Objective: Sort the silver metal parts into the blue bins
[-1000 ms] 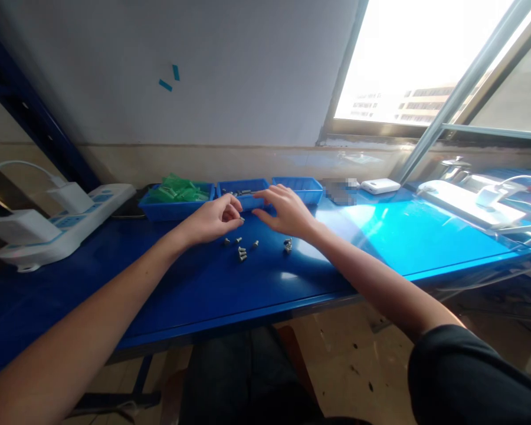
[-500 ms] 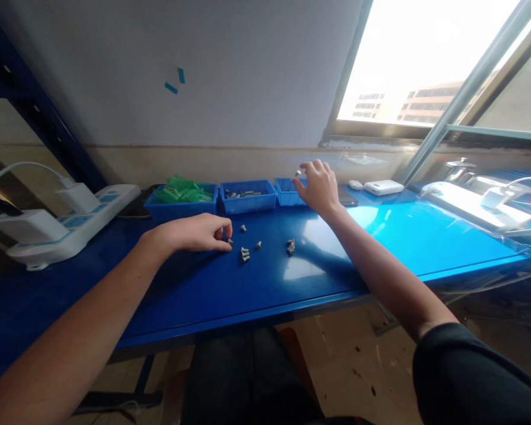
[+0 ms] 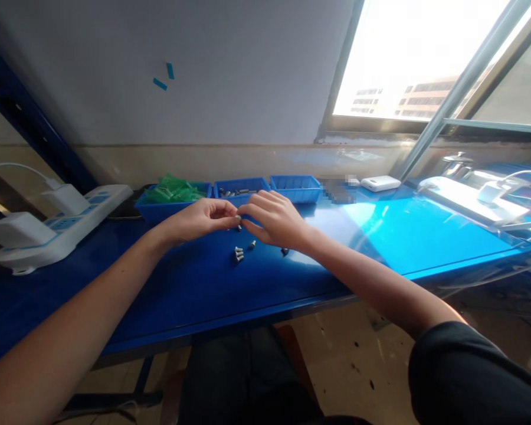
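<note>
Workbench (image 3: 181, 301), blue, across mid-frame. Power strip (image 3: 66, 230), white, left edge. Bins (image 3: 294, 196), three, blue, upper centre. Left hand (image 3: 199, 219), centre, thumb and forefinger pinching one small screw (image 3: 238, 218), partly hidden; right hand (image 3: 278, 221), beside it, fingertips at screw, grip unclear. Loose screws (image 3: 239, 254), below hands.

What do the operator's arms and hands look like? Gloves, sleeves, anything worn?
Left hand and right hand are bare: no gloves, rings or watch visible. Forearms are uncovered. A plain black sleeve shows on the right; no left sleeve is in view.
</note>
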